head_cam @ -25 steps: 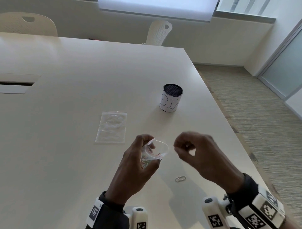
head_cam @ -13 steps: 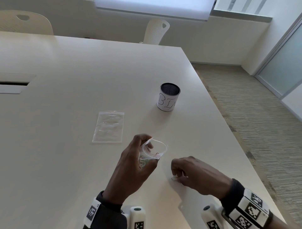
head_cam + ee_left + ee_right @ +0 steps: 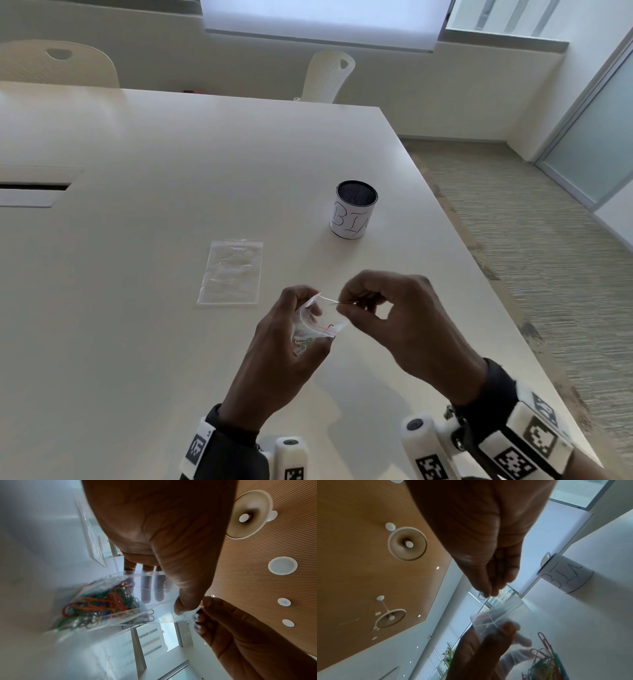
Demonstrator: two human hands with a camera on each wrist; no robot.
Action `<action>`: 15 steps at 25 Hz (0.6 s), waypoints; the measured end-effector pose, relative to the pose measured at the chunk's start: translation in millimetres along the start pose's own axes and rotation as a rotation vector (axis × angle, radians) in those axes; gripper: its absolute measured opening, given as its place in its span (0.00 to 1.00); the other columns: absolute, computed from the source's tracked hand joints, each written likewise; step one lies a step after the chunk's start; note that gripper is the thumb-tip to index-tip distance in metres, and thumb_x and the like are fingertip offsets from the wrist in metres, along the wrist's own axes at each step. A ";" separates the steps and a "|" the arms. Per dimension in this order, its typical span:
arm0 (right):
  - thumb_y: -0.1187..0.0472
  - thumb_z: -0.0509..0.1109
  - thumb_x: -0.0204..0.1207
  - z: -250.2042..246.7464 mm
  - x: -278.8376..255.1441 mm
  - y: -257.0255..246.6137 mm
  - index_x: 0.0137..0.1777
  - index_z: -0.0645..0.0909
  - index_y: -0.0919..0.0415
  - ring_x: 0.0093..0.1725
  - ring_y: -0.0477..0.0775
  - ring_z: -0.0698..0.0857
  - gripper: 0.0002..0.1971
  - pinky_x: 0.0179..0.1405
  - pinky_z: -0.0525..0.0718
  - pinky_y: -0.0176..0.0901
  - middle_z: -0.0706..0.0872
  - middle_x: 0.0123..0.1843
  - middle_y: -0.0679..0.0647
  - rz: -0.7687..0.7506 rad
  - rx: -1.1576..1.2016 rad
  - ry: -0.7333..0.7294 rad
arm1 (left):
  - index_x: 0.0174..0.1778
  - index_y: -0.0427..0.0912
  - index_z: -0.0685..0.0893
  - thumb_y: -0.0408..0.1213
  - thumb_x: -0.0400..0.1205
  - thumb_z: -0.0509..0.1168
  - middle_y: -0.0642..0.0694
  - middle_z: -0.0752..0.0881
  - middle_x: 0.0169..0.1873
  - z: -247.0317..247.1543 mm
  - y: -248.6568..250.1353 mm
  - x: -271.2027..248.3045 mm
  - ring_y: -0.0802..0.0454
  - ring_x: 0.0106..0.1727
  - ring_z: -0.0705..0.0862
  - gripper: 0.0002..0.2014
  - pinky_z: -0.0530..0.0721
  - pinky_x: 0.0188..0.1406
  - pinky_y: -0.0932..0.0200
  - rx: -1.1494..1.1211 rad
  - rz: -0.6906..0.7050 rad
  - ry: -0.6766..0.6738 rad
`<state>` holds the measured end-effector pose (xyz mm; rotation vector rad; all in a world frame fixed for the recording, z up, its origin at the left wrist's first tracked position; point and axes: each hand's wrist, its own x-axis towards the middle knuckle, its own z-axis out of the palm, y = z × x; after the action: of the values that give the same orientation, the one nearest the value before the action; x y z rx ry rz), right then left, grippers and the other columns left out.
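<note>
My left hand [image 3: 308, 308] grips a small clear zip bag [image 3: 318, 329] above the table, mouth held open toward the right. Coloured paper clips [image 3: 102, 604] fill its lower part, and my thumb [image 3: 185, 599] presses the bag's lip. My right hand [image 3: 344, 305] pinches a single thin paper clip [image 3: 334, 300] between thumb and forefinger right at the bag's mouth. In the right wrist view, the same clip [image 3: 480, 596] pokes out from the fingertips [image 3: 488, 592] just above the bag's opening [image 3: 501, 611].
A second clear bag [image 3: 231, 272] lies flat on the white table [image 3: 137, 342], left of and beyond my hands. A mesh cup wrapped in paper marked BIN [image 3: 354, 210] stands farther back. The table's right edge runs close to my right wrist. White chairs [image 3: 330, 77] stand at the far side.
My right hand dropped to the table, took up the loose paper clip lying there, and rose with it to the bag's mouth. The left hand has stayed on the bag.
</note>
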<state>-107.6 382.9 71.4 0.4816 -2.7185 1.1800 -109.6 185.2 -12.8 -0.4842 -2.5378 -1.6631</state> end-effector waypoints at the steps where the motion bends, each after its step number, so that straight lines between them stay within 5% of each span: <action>1: 0.60 0.81 0.78 4.5 1.5 -1.3 0.44 0.90 0.53 0.38 0.48 0.88 0.03 0.43 0.87 0.41 0.90 0.36 0.44 -0.014 -0.002 -0.015 | 0.66 0.56 0.77 0.33 0.78 0.77 0.60 0.88 0.52 -0.1 0.7 -0.1 0.58 0.51 0.88 0.24 0.81 0.43 0.76 0.000 -0.004 0.001; 5: 0.51 0.79 0.80 5.6 0.6 -3.7 0.49 0.91 0.49 0.39 0.48 0.88 0.04 0.41 0.87 0.44 0.89 0.39 0.43 -0.022 -0.011 -0.011 | 0.66 0.57 0.76 0.35 0.79 0.77 0.59 0.88 0.52 0.5 2.1 -0.4 0.58 0.49 0.88 0.24 0.81 0.41 0.75 0.002 0.004 -0.002; 8: 0.40 0.76 0.78 4.8 -7.6 -6.9 0.54 0.89 0.42 0.36 0.45 0.83 0.10 0.38 0.83 0.40 0.84 0.37 0.39 -0.007 -0.169 -0.200 | 0.69 0.57 0.75 0.44 0.81 0.77 0.59 0.87 0.55 0.6 -0.1 -0.3 0.58 0.53 0.89 0.23 0.86 0.45 0.70 -0.008 0.021 -0.010; 15: 0.46 0.72 0.83 9.9 -12.0 -5.2 0.52 0.85 0.43 0.37 0.43 0.88 0.04 0.41 0.85 0.41 0.93 0.44 0.41 0.039 -0.309 -0.202 | 0.78 0.66 0.76 0.36 0.82 0.76 0.62 0.84 0.60 -3.2 -1.0 2.1 0.61 0.61 0.86 0.32 0.79 0.56 0.77 0.060 0.086 -0.054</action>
<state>-94.5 375.1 65.3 0.5314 -3.0197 0.7314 -112.2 182.4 -11.8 -0.6312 -2.5564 -1.5614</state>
